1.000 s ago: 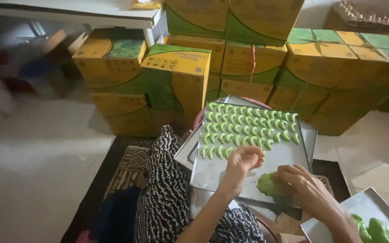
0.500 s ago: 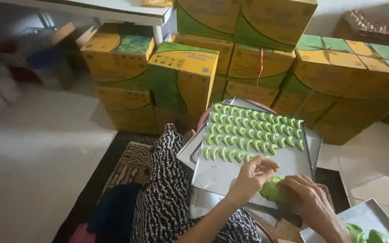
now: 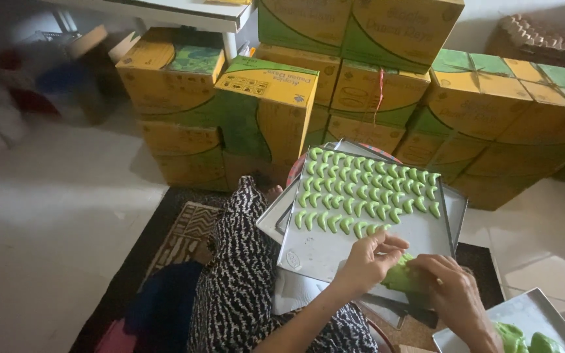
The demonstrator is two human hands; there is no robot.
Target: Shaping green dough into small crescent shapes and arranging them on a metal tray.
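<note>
We held the green dough lump (image 3: 401, 277) at the tray's (image 3: 315, 252) near edge, right hand (image 3: 452, 291) grasping it, left hand (image 3: 367, 260) pinching a piece off. Shaping was underway; placing it beside the crescent rows (image 3: 367, 189) required care.

The second tray (image 3: 479, 327) of green dough (image 3: 524, 340) is cut off by the bottom edge.

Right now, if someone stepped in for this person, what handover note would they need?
Left hand: pinching at the green dough lump.
Right hand: holding that lump from below.
Tray: three full rows of green crescents at the far end, a fourth partly laid; the near part is bare.
Second tray, lower right: more green dough.
Left: fill the near rows.
</note>
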